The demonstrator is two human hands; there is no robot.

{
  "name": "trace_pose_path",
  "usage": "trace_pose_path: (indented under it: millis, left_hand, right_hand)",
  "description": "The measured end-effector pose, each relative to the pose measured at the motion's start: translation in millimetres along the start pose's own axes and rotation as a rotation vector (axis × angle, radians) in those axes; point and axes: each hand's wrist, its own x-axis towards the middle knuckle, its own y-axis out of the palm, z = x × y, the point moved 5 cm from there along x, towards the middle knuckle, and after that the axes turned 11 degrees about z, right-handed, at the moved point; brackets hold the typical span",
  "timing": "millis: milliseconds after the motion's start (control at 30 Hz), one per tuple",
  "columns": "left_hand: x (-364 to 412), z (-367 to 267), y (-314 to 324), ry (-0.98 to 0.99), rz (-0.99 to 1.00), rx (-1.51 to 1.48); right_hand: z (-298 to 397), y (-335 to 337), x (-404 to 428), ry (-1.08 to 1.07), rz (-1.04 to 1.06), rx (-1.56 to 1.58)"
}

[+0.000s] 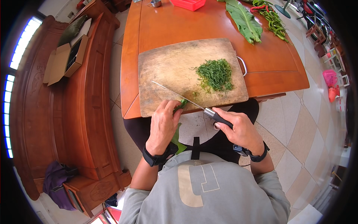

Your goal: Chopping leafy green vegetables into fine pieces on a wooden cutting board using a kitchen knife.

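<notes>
My left hand (pixel 165 123) pinches a rolled green leaf (pixel 182 103) at the near edge of a wooden cutting board (pixel 167 67). The rest of the leaf hangs below that hand, over my lap. In my right hand (pixel 237 126) is a kitchen knife (pixel 179 95) with a black handle and a steel collar. Its thin blade points up and left across the board, passing close by the end of the roll; whether it touches the roll I cannot tell. A heap of finely shredded greens (pixel 215 75) lies on the right half of the board.
The board rests on an orange-brown wooden table (pixel 173 30). Farther back are a large leaf (pixel 244 22), green and red chili peppers (pixel 274 22), a red plastic basket (pixel 190 4) and a small metal cup (pixel 155 3). A carved wooden bench (pixel 84 109) holding an opened cardboard box (pixel 64 60) stands to the left.
</notes>
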Motion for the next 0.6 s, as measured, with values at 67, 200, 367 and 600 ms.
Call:
trace_pose_path:
  millis: [67, 200, 367, 600]
  left_hand:
    - [-1.1, 2.5, -1.2, -0.081, -0.030, -0.003]
    - [-2.4, 4.0, -1.4, -0.129, -0.049, 0.012]
    - [-0.9, 1.3, 1.5, -0.028, -0.053, 0.116]
    - [-0.4, 1.0, 1.5, -0.024, -0.090, 0.066]
  right_hand:
    - [-0.5, 0.6, -0.2, -0.005, -0.003, -0.005]
    - [-0.6, 1.0, -0.7, -0.013, -0.012, -0.010]
    - [-0.2, 3.1, -1.5, -0.017, -0.010, -0.007]
    - [-1.6, -2.2, -6.8, -0.046, -0.063, 0.028]
